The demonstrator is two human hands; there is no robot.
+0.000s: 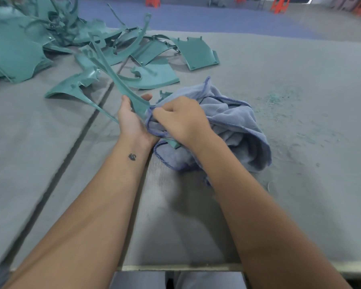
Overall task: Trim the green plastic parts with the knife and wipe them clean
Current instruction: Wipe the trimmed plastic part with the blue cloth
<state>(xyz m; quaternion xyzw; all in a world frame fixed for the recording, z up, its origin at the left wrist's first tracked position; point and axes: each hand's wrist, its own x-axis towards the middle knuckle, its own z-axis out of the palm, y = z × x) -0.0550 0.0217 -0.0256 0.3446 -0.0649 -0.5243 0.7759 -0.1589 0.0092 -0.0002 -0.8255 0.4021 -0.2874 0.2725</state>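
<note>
Grey felt table (279, 65) | left hand (131, 117) grips curved plastic strip (115, 78) | right hand (179, 119) pinches terry cloth (233, 119)

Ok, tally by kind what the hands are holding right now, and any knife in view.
Green plastic part: 1, in the left hand
Blue cloth: 1, gripped by the right hand
Knife: 0 in view
Total: 2 held
The pile of green parts behind is too tangled to count.

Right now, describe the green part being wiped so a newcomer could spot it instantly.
Start at the crumpled blue cloth on the grey table. At its left edge the left hand grips a long curved green strip. Unlike the pile of green parts lying flat, it rises off the table.
</note>
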